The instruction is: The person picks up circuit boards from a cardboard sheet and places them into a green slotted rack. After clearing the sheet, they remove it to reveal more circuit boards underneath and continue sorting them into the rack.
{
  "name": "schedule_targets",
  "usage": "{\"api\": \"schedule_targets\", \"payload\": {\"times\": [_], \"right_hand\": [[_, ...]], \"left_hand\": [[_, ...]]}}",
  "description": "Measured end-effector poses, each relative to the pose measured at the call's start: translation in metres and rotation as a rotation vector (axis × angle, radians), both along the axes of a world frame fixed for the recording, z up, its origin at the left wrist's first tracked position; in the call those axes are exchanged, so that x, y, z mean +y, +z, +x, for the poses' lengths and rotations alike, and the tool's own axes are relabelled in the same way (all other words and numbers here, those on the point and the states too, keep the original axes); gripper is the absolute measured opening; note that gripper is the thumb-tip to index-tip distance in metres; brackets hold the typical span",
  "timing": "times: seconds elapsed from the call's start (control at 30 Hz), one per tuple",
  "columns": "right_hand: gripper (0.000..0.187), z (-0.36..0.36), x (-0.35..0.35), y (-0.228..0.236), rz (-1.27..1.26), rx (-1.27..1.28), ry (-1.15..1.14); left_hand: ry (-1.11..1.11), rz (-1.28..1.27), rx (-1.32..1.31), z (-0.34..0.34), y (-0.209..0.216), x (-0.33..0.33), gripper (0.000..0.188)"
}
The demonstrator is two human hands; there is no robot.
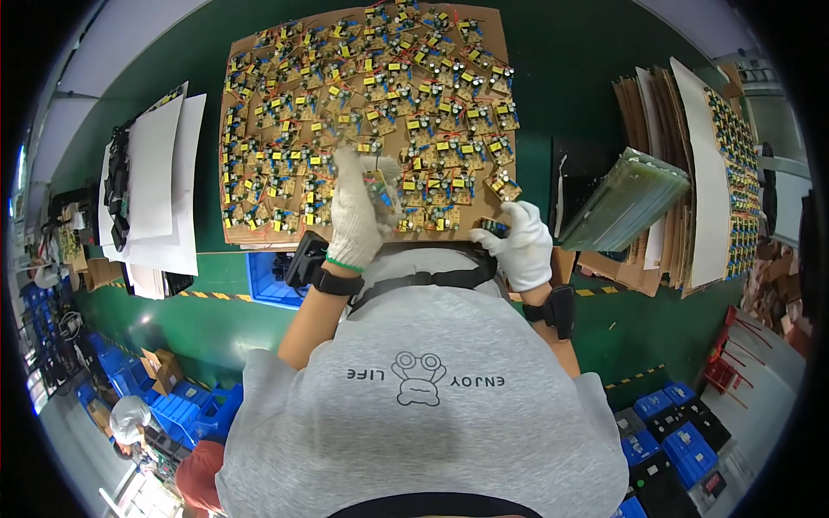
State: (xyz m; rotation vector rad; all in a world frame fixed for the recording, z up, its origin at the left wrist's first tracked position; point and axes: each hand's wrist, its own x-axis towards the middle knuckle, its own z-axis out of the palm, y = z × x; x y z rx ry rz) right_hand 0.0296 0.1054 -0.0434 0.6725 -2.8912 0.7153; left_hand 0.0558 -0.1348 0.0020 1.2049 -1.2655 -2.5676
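My left hand point(356, 216), in a white knit glove with a green cuff edge, is over the near middle of a cardboard sheet point(324, 102). Its fingers close around a small circuit board point(381, 185), partly smeared by motion. My right hand point(525, 248), gloved in white too, is at the sheet's near right corner. Between its thumb and fingers is another circuit board point(494, 228), dark parts showing. Many similar tan boards with yellow blocks, blue parts and red wires cover the sheet; one board point(503, 185) lies just beyond my right fingers.
To the right, a stack of greenish clear sheets point(626, 203) leans near upright cardboard sheets point(656, 129). White panels point(157, 168) stand on the left. A blue bin point(269, 281) sits below the table's near edge. Another person point(203, 475) is behind at lower left, near blue crates point(186, 414).
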Motion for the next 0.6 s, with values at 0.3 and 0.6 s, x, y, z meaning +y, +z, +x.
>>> {"api": "schedule_targets", "payload": {"times": [0.3, 0.6], "right_hand": [[0.028, -0.013, 0.012, -0.003, -0.122, -0.105, 0.318], [0.037, -0.037, 0.018, -0.001, -0.293, -0.205, -0.022]], "left_hand": [[0.032, -0.052, 0.004, 0.005, -0.015, 0.01, 0.062], [0.145, 0.025, -0.037, 0.008, -0.021, 0.018, 0.06]]}}
